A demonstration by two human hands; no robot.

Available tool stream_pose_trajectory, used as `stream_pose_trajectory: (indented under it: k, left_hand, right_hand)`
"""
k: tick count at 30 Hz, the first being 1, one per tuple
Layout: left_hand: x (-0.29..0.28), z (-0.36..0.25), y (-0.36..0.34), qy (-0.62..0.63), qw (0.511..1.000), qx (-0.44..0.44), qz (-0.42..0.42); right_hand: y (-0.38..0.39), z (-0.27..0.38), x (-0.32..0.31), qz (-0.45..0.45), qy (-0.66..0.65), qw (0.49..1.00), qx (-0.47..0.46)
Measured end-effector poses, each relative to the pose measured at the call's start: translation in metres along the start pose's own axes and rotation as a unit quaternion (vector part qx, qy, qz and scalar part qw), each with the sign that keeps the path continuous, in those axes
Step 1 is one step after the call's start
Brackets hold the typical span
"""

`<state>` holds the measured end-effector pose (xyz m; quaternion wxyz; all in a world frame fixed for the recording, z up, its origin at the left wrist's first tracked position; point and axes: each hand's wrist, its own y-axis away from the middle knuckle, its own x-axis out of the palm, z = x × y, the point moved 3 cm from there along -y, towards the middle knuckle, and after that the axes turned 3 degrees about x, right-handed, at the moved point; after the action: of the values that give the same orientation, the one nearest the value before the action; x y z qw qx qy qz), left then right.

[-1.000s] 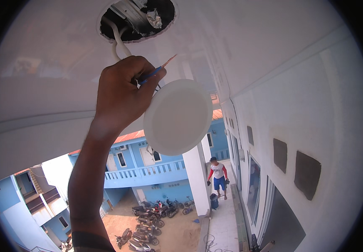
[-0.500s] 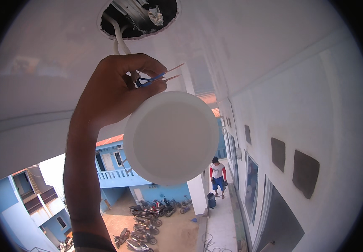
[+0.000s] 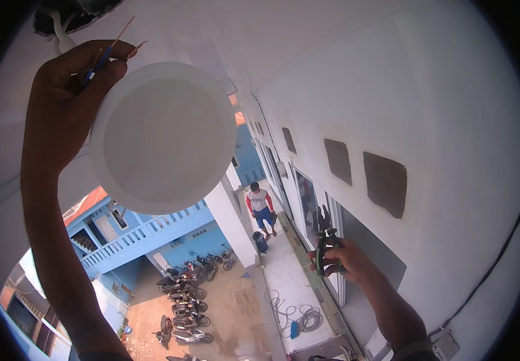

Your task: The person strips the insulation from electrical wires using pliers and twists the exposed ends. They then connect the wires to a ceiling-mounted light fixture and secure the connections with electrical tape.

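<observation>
Two thin wires (image 3: 110, 47) are being pinched in the left hand (image 3: 70, 99) against a round white lamp (image 3: 163, 137); green-handled pliers (image 3: 327, 249) are being grasped in the right hand's (image 3: 347, 262) clenched grip.

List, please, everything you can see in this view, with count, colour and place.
round lamp: one, white, held up near the ceiling, upper left
wires: two thin bare-tipped ends, one with blue sheath, between the left fingers
ceiling hole: one, dark, top left
pliers: one, green and black grips, lower right
wall patches: several, grey, on the white wall
person: one, red and white shirt, on the walkway
hose: one, coiled, on the walkway
motorbikes: many, in the yard below
left hand: raised, holding lamp and wires
right hand: low, gripping pliers
</observation>
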<state>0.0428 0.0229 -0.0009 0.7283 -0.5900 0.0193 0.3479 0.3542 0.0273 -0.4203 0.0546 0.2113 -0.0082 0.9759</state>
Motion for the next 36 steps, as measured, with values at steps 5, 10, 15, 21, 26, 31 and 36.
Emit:
stream_pose_trajectory:
  k: [5, 10, 15, 21, 26, 31, 36]
  left_hand:
    - [0.0, -0.005, -0.003, -0.023, 1.0, 0.01, -0.007]
    - [0.009, -0.009, -0.006, 0.004, 1.0, 0.017, -0.025]
    - [0.013, -0.017, -0.01, -0.007, 0.999, 0.026, -0.029]
    - [0.002, -0.013, -0.005, 0.034, 0.999, 0.023, -0.032]
    - [-0.003, -0.018, -0.005, 0.015, 1.0, 0.02, -0.017]
    - [-0.005, -0.02, -0.005, 0.018, 1.0, 0.021, -0.014]
    - [-0.005, -0.024, -0.006, -0.014, 1.0, 0.025, -0.008]
  right_hand:
    - [0.022, 0.114, 0.067, 0.119, 0.019, 0.973, -0.196]
    - [0.046, 0.181, 0.104, 0.126, 0.113, 0.944, -0.283]
    - [0.059, 0.226, 0.127, 0.109, 0.19, 0.892, -0.396]
    - [0.058, 0.208, 0.12, 0.022, 0.258, 0.91, -0.324]
    - [0.028, 0.097, 0.047, -0.049, 0.159, 0.972, -0.163]
    - [0.0, -0.109, -0.058, -0.08, -0.132, 0.97, 0.188]
    - [0.02, -0.217, -0.061, -0.081, -0.121, 0.98, 0.133]
